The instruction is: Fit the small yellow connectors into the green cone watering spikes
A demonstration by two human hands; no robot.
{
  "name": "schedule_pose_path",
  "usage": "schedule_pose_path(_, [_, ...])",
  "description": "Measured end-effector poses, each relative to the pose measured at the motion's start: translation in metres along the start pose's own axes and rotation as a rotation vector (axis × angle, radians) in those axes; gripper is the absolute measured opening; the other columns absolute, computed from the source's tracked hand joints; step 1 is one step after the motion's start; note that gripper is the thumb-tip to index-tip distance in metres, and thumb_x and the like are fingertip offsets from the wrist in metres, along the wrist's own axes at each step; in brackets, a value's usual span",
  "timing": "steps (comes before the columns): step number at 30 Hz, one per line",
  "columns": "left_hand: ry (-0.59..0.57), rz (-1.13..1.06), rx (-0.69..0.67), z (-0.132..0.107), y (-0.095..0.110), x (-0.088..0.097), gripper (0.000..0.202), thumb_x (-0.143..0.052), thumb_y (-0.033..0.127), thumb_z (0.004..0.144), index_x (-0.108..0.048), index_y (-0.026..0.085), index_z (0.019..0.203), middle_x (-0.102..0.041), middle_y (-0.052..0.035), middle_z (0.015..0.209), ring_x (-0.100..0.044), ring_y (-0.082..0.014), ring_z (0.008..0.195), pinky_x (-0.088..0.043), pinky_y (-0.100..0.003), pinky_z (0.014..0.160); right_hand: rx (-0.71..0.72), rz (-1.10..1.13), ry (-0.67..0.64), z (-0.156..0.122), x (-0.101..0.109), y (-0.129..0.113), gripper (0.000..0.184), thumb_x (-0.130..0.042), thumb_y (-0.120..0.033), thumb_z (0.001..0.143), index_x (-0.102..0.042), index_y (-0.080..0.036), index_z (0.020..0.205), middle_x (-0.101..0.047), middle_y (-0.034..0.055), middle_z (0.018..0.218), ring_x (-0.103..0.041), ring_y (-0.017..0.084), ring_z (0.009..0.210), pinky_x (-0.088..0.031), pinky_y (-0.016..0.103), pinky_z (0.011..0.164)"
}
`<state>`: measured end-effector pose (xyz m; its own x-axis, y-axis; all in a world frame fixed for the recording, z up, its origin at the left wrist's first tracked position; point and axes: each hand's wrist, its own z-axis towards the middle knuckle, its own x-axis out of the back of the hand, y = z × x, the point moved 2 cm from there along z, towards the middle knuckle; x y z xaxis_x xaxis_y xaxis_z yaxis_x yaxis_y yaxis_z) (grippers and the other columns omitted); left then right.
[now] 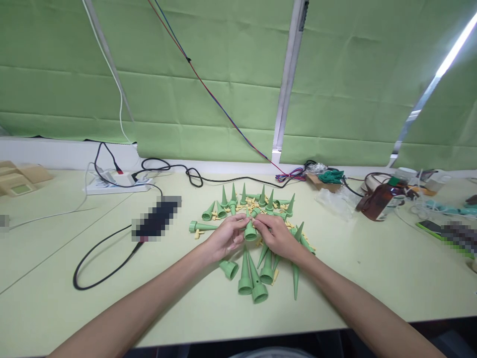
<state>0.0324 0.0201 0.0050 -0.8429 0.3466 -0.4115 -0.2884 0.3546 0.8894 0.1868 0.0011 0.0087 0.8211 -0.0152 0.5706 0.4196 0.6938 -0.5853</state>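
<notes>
My left hand (226, 236) is closed around a green plastic cone spike (250, 232), its wide hollow end tilted toward me. My right hand (278, 236) pinches at the side of the same spike; whatever sits between its fingertips is too small and covered to make out. Around both hands lie many similar green spikes, some standing on their wide ends like this one (245, 278), others on their sides like this one (201, 226). Small yellow plastic valve-like pieces (197, 233) are scattered among them, mostly in a heap behind my hands. A short green piece (228, 269) rests near my left wrist.
Left of the pile, a blurred dark device (156, 221) is joined by a black cable to a white power strip (119, 183). At right are a brown bottle (382, 201), a plastic bag (337, 201), and a cardboard box (323, 183). Cables run along the table's back edge.
</notes>
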Motion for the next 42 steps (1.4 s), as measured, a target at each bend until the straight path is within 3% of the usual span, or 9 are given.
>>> schedule_pose_path(8, [-0.033, 0.11, -0.048, 0.001, 0.0, 0.002, 0.022, -0.068, 0.028, 0.082, -0.049, 0.018, 0.086, -0.038, 0.0117, 0.047, -0.035, -0.0032, 0.026, -0.021, -0.013, 0.025, 0.007, -0.051, 0.011, -0.001, -0.003, 0.005, 0.033, -0.035, -0.025, 0.1, -0.033, -0.021, 0.068, -0.041, -0.0024, 0.062, -0.038, 0.013, 0.057, -0.028, 0.027, 0.058])
schedule_pose_path(16, [-0.1, 0.328, -0.269, -0.002, 0.002, -0.001, 0.031, -0.065, 0.043, 0.084, -0.045, 0.02, 0.085, -0.044, 0.0091, 0.058, -0.046, -0.0052, 0.034, -0.028, -0.015, 0.029, -0.04, -0.058, 0.041, 0.001, -0.002, 0.006, 0.034, -0.037, -0.025, 0.099, -0.033, -0.02, 0.067, -0.039, -0.0039, 0.059, -0.036, 0.012, 0.054, -0.026, 0.026, 0.056])
schedule_pose_path(22, [-0.108, 0.472, -0.385, -0.004, 0.0, -0.004, 0.03, -0.061, 0.045, 0.086, -0.045, 0.02, 0.089, -0.054, 0.0037, 0.075, -0.051, -0.0068, 0.038, -0.031, -0.018, 0.03, -0.141, -0.068, 0.065, 0.001, -0.003, 0.009, 0.037, -0.038, -0.027, 0.098, -0.03, -0.02, 0.062, -0.035, -0.0048, 0.054, -0.033, 0.011, 0.05, -0.023, 0.027, 0.054])
schedule_pose_path(24, [-0.086, 0.556, -0.439, -0.005, -0.002, -0.005, 0.026, -0.057, 0.044, 0.089, -0.046, 0.02, 0.094, -0.055, 0.0037, 0.071, -0.05, -0.0076, 0.038, -0.033, -0.019, 0.032, -0.168, -0.079, 0.076, 0.001, -0.003, 0.01, 0.037, -0.038, -0.026, 0.097, -0.03, -0.02, 0.061, -0.035, -0.0049, 0.052, -0.032, 0.011, 0.049, -0.022, 0.027, 0.053])
schedule_pose_path(28, [0.003, 0.912, -0.711, -0.011, -0.006, -0.005, 0.014, -0.05, 0.033, 0.094, -0.05, 0.019, 0.098, -0.051, 0.0035, 0.062, -0.052, -0.011, 0.049, -0.042, -0.021, 0.046, -0.203, -0.069, 0.089, 0.002, -0.004, 0.013, 0.038, -0.039, -0.024, 0.094, -0.027, -0.02, 0.058, -0.031, -0.0054, 0.05, -0.03, 0.01, 0.048, -0.021, 0.027, 0.052])
schedule_pose_path(30, [-0.001, 1.114, -0.894, -0.015, -0.007, -0.006, 0.011, -0.047, 0.026, 0.094, -0.054, 0.018, 0.099, -0.059, -0.0033, 0.078, -0.058, -0.0145, 0.066, -0.046, -0.025, 0.057, -0.216, -0.047, 0.097, 0.003, -0.004, 0.014, 0.038, -0.038, -0.024, 0.092, -0.025, -0.02, 0.057, -0.028, -0.0055, 0.05, -0.028, 0.01, 0.049, -0.021, 0.027, 0.051])
schedule_pose_path(32, [-0.039, 1.223, -0.986, -0.018, -0.008, -0.008, 0.016, -0.045, 0.021, 0.094, -0.057, 0.02, 0.104, -0.062, -0.0088, 0.097, -0.061, -0.0185, 0.082, -0.05, -0.029, 0.067, -0.227, -0.029, 0.105, 0.003, -0.003, 0.015, 0.037, -0.038, -0.025, 0.091, -0.024, -0.02, 0.057, -0.028, -0.0053, 0.051, -0.028, 0.01, 0.05, -0.021, 0.026, 0.051])
schedule_pose_path(38, [-0.053, 1.085, -0.842, -0.018, -0.006, -0.01, 0.02, -0.049, 0.023, 0.092, -0.063, 0.024, 0.106, -0.062, -0.0106, 0.108, -0.061, -0.0237, 0.098, -0.049, -0.033, 0.085, -0.254, -0.012, 0.113, 0.005, -0.001, 0.014, 0.036, -0.038, -0.027, 0.09, -0.025, -0.021, 0.057, -0.028, -0.0049, 0.052, -0.028, 0.011, 0.051, -0.021, 0.027, 0.051])
schedule_pose_path(42, [-0.055, 1.079, -0.834, -0.018, -0.006, -0.01, 0.022, -0.047, 0.023, 0.092, -0.062, 0.023, 0.108, -0.063, -0.0104, 0.105, -0.059, -0.0234, 0.096, -0.047, -0.034, 0.084, -0.244, -0.015, 0.116, 0.004, -0.003, 0.015, 0.037, -0.038, -0.027, 0.091, -0.025, -0.021, 0.057, -0.027, -0.0051, 0.051, -0.027, 0.011, 0.05, -0.02, 0.027, 0.051])
